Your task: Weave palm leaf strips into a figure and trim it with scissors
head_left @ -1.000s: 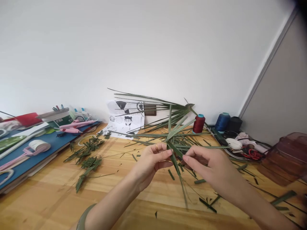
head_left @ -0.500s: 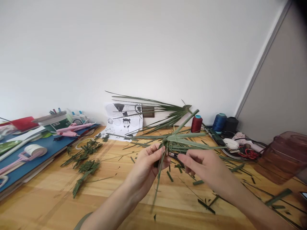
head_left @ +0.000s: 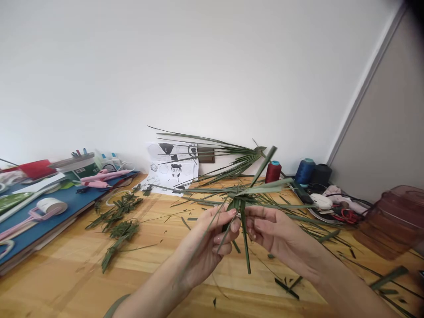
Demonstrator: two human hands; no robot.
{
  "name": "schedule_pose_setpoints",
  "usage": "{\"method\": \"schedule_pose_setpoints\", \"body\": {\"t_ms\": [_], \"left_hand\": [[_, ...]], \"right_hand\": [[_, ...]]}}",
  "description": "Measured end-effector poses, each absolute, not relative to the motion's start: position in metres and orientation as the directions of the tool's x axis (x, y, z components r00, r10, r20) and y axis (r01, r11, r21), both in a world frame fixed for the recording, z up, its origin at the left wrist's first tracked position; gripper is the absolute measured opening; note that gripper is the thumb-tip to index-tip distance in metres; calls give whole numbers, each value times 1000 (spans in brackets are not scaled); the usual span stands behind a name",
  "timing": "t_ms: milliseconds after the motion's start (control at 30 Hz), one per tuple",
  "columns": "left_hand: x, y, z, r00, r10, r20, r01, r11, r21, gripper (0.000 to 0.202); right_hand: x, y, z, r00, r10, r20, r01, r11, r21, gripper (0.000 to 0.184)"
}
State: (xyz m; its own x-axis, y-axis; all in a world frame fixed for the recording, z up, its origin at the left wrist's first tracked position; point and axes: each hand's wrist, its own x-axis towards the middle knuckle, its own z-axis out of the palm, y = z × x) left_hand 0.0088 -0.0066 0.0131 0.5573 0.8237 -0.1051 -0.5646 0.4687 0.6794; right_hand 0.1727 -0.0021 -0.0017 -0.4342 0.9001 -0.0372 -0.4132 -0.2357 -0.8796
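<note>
Over the wooden table point(head_left: 76, 287), both hands work on a bundle of long green leaf strips point(head_left: 261, 187). My left hand point(head_left: 212, 240) is curled round the bundle's crossing point, with thin strips running down across its palm. My right hand point(head_left: 270, 229) pinches a strip that hangs down between the two hands. Other strips of the bundle fan up and to the right. A dried palm fan leaf point(head_left: 225, 152) lies behind, against the wall.
Cut leaf bits point(head_left: 117, 221) litter the table at left and right. Blue folders with pink tools point(head_left: 49, 198) lie at far left. Thread spools point(head_left: 273, 171) stand at the back, a printed sheet point(head_left: 172, 168) leans on the wall, and a brown plastic container point(head_left: 394, 221) sits at right.
The bundle has been turned in my hands, so the long strip now hangs straight down between them. My right hand came in from beside the bundle and closed on that strip.
</note>
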Motion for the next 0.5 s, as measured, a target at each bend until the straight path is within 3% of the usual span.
{"method": "schedule_pose_setpoints", "body": {"t_ms": [100,200,367,500], "left_hand": [[10,-8,15,507,853,-124,-522,418,743,12],[13,-8,17,445,885,-139,-450,355,820,15],[17,-9,21,303,942,-143,-379,256,889,15],[19,-10,23,211,963,-170,-339,235,911,18]], "right_hand": [[169,-5,1,-306,952,-23,-322,-127,-938,12],[167,-9,8,-198,980,13,-218,-31,-976,15],[166,-12,16,-260,965,20,-226,-40,-973,18],[164,-16,19,-193,981,14,-149,-16,-989,13]]}}
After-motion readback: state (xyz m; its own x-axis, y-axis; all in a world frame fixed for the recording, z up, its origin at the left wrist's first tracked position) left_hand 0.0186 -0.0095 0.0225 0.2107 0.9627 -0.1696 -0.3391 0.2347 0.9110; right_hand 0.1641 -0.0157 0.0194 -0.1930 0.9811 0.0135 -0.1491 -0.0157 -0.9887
